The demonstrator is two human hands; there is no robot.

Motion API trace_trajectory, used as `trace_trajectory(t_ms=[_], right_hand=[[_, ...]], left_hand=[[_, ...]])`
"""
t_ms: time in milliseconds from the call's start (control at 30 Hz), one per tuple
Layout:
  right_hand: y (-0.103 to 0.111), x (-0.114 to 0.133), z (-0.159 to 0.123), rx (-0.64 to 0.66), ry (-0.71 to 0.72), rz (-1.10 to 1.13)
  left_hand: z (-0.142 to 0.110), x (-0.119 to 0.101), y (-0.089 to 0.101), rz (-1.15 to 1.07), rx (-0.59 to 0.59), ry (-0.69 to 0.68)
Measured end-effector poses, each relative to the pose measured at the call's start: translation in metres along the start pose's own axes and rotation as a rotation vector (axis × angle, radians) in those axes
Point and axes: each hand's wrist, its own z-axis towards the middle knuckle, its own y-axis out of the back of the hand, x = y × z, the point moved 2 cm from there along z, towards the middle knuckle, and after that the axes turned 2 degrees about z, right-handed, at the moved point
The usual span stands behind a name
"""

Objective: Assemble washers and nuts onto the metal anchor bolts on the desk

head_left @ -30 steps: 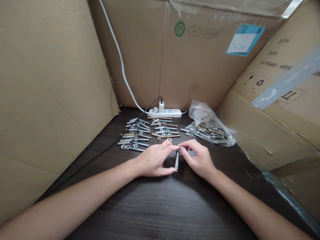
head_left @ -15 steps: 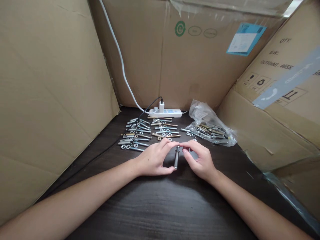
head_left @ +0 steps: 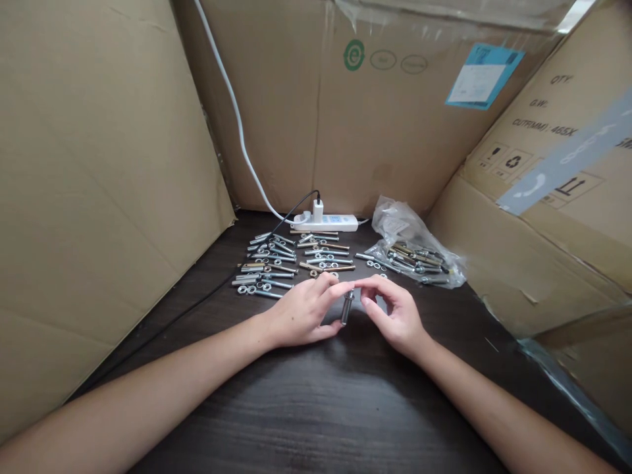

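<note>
A grey metal bolt (head_left: 347,307) stands nearly upright between my two hands on the dark wooden table (head_left: 316,408). My left hand (head_left: 302,311) pinches it, thumb at its lower end and a fingertip near its top. My right hand (head_left: 395,313) has its fingertips closed on the bolt's top end, where a small part may sit, too small to tell. Just beyond my hands lie rows of several bolts, nuts and washers (head_left: 291,260).
A clear plastic bag of more bolts (head_left: 412,249) lies at the right rear. A white power strip (head_left: 326,222) with a plugged charger and white cable sits at the back. Cardboard boxes (head_left: 375,99) wall in the table on the left, back and right.
The bolt's lower end has shifted slightly left and up with my left thumb. Both hands stay pinched at its top, barely moved.
</note>
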Motion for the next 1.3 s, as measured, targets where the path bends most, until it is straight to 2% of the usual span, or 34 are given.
trace_trajectory(t_ms=[133, 267, 367, 433, 600, 767, 900, 967, 1033, 1133, 1233, 1300], right_hand=[[0.012, -0.009, 0.006, -0.053, -0.004, -0.135], [0.040, -0.043, 0.011, -0.201, -0.049, -0.433], [0.054, -0.066, 0.012, -0.144, -0.110, -0.638], [0.056, -0.074, 0.011, -0.095, -0.142, -0.749], [0.048, -0.073, 0.010, 0.058, -0.129, -0.918], [0.046, -0.076, 0.010, 0.106, -0.104, -0.949], [0.045, -0.072, 0.011, 0.073, -0.135, -0.794], [0.040, -0.063, 0.013, 0.028, -0.196, -0.567], [0.030, -0.051, 0.013, -0.006, -0.291, -0.234], [0.012, -0.032, 0.011, 0.041, -0.406, 0.208], [-0.001, -0.022, 0.007, 0.096, -0.490, 0.435], [-0.004, -0.021, 0.006, 0.087, -0.539, 0.513]], left_hand=[[-0.001, -0.001, 0.000, 0.062, -0.066, -0.070], [-0.002, -0.002, 0.000, 0.057, -0.085, -0.055], [-0.002, 0.000, -0.001, 0.013, -0.090, -0.018], [-0.002, 0.002, -0.002, -0.009, -0.079, 0.002], [-0.003, 0.005, -0.005, -0.028, -0.039, 0.047], [-0.003, 0.006, -0.005, -0.035, -0.013, 0.065], [-0.003, 0.004, -0.005, -0.036, -0.001, 0.062], [-0.003, 0.004, -0.005, -0.037, 0.014, 0.057], [-0.002, 0.003, -0.005, -0.038, 0.042, 0.054], [-0.002, 0.003, -0.005, -0.043, 0.086, 0.051], [-0.002, 0.003, -0.005, -0.065, 0.112, 0.056], [-0.001, 0.003, -0.005, -0.075, 0.119, 0.066]])
